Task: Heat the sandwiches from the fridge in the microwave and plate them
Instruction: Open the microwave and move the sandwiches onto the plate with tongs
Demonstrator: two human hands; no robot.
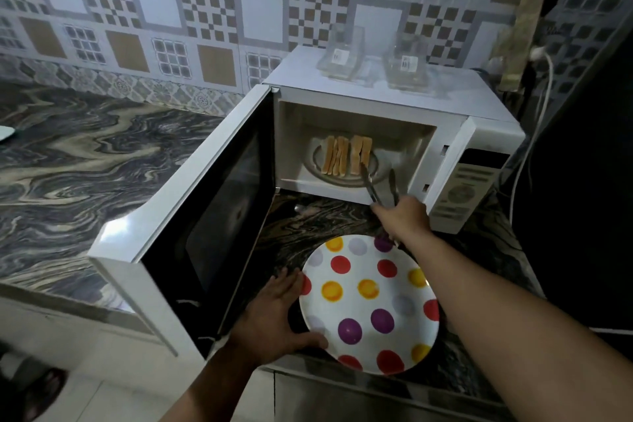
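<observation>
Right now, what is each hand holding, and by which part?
The right hand grips metal tongs at their handle end, tips open. The left hand steadies the polka-dot plate at its left rim.

Marble-look countertop [85, 161] & dotted plate [370, 305] were seen glossy; tongs [376, 187] metal; microwave [376, 86] casing smooth white.

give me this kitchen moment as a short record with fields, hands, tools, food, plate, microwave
microwave: door open, on the counter
sandwiches: inside, on the turntable
tongs: open, tips reaching in at the right sandwich, not closed on it
right hand: holds the tongs
left hand: on the left edge of the plate
plate: spotted, no food on it, on the counter in front of the microwave
on top of microwave: two clear containers
</observation>
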